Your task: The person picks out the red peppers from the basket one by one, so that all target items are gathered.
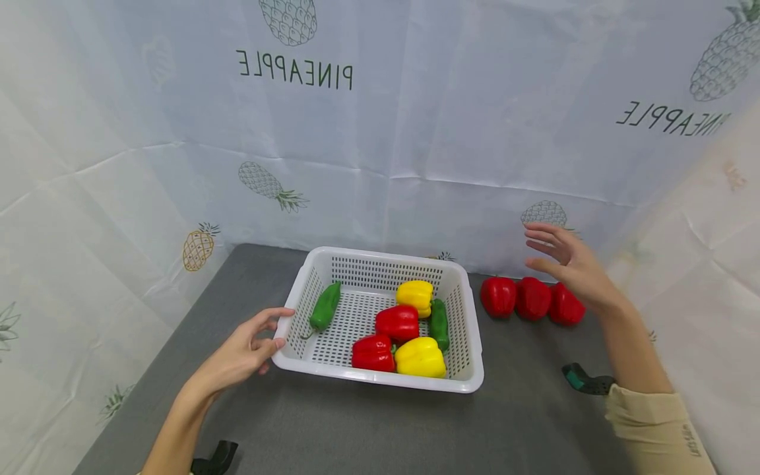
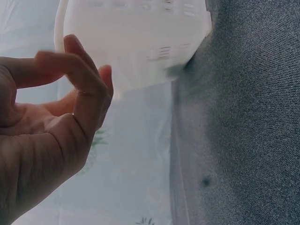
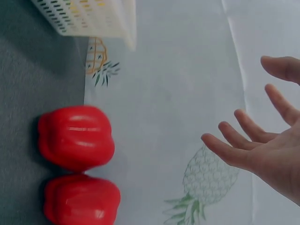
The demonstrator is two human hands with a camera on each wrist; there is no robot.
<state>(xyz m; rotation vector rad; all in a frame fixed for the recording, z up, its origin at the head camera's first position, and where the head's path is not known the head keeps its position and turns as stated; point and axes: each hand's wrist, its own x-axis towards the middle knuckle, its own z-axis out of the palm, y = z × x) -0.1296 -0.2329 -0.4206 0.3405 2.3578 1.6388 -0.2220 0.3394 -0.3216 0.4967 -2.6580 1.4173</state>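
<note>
A white perforated plastic basket (image 1: 380, 384) sits on the grey table. My left hand (image 1: 240, 353) is at its left end, index fingertip and thumb tip right at the rim, fingers loosely bent. The left wrist view shows this hand (image 2: 61, 108) overlapping the basket's outer wall (image 2: 136, 42). Inside lie red bell peppers (image 1: 396, 323), yellow bell peppers (image 1: 420, 357) and green peppers (image 1: 325, 307). Raised on the right, my right hand (image 1: 570, 267) has its fingers spread, holding nothing. Below it, three red bell peppers (image 1: 533, 299) form a row on the table.
A pale curtain (image 1: 380, 132) printed with pineapples hangs behind the table and along both sides. The grey table surface (image 1: 368, 429) extends in front of the basket. Dark wrist devices show beside the left wrist (image 1: 215, 458) and the right wrist (image 1: 586, 381).
</note>
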